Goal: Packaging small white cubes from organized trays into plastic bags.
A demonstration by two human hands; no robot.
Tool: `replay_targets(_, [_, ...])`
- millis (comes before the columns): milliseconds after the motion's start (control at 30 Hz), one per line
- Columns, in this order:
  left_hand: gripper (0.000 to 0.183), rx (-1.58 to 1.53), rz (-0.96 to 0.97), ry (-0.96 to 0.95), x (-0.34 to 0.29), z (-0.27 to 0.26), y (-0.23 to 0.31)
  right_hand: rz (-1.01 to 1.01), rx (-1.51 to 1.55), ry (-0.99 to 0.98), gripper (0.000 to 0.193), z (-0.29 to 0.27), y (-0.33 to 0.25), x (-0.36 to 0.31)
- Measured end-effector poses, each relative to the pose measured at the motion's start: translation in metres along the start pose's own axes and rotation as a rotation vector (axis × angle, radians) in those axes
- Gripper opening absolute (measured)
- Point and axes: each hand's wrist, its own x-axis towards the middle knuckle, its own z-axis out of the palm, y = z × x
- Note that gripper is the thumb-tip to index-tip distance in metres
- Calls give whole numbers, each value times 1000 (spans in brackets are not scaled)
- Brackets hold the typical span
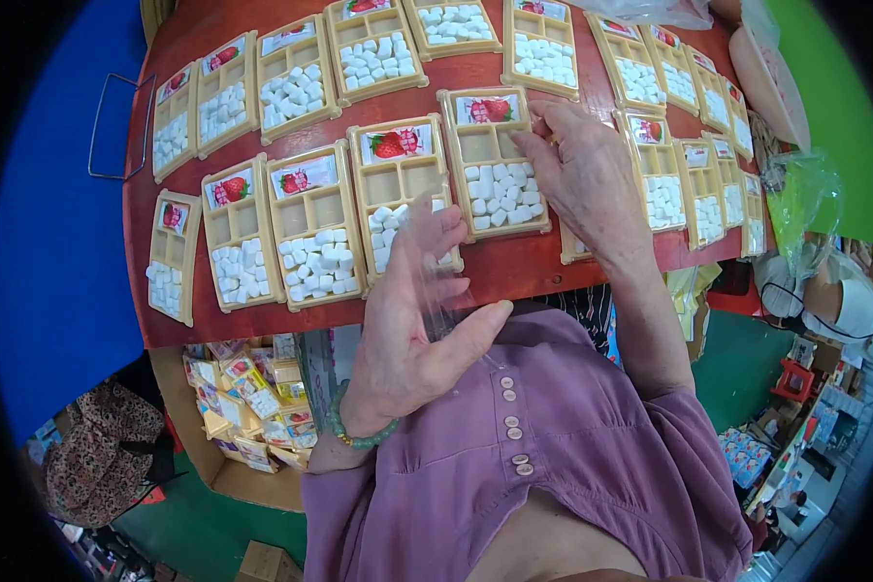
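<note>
My right hand (592, 175) grips the upper right edge of a beige compartment tray (475, 145), its thumb over the small empty compartments. That tray has a strawberry-printed packet (485, 110) at the top and small white pillow-shaped pieces (502, 194) in the large lower compartment. My left hand (407, 330), with a green bead bracelet (364, 441) at its wrist, is raised just in front of the table edge. A thin clear plastic cover (435, 291) is in its curved fingers, thumb apart. Behind this hand lies another filled tray (383, 179), partly hidden.
Several similar filled trays (233, 228) stand in rows on the red table (514, 276). Below its left edge a cardboard box (199, 451) holds packed items. Clear plastic bags (810, 213) hang at the right corner. A wire handle (97, 131) juts out at the left.
</note>
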Motion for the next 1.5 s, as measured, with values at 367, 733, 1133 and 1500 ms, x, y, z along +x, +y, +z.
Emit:
replay_targets(367, [92,271,130,-93,3,6,5,-2,-125,18,21,1,-7,-6])
replay_targets(733, [94,69,42,-13,-9,3,5,-388,-170,-66,39,22,-13,-23])
replay_targets(1133, [94,20,46,131,-22,-5,6,-441,-360,-69,39,12,-17,-28])
replay_targets(1500, [106,109,82,128,-18,-1,-2,-149,872,-437,16,-25,-68,-59])
